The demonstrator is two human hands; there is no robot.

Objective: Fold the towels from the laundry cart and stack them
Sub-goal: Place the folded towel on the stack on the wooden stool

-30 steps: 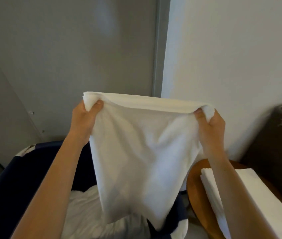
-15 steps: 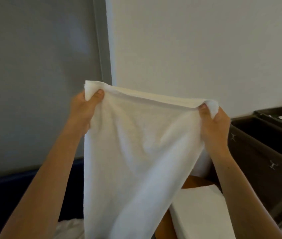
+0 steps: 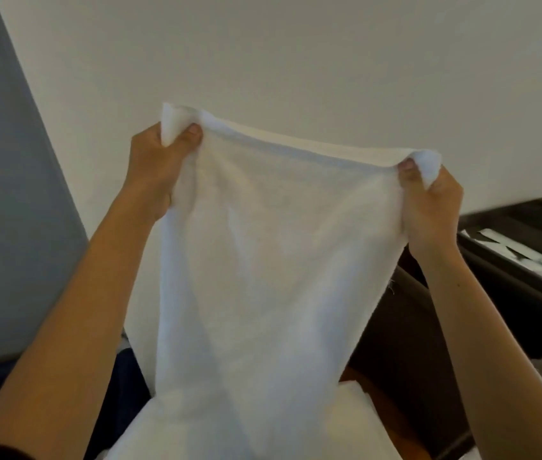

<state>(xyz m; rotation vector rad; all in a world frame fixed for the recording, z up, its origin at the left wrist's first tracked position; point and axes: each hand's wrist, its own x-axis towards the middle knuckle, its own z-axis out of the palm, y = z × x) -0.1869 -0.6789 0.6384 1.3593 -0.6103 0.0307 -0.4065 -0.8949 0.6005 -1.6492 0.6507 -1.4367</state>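
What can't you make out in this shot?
Head view only:
Folded white towel stack: mostly hidden by the hanging white towel that the left hand and right hand hold.
Hanging towel's lower end: cut off by the bottom edge.
Dark blue laundry cart: only a sliver shows beside the left forearm; contents hidden.
Dark bins at right: blurred.

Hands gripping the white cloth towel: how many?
2. The left hand grips the upper left corner of the white cloth towel; the right hand grips the upper right corner. No other hand shows.
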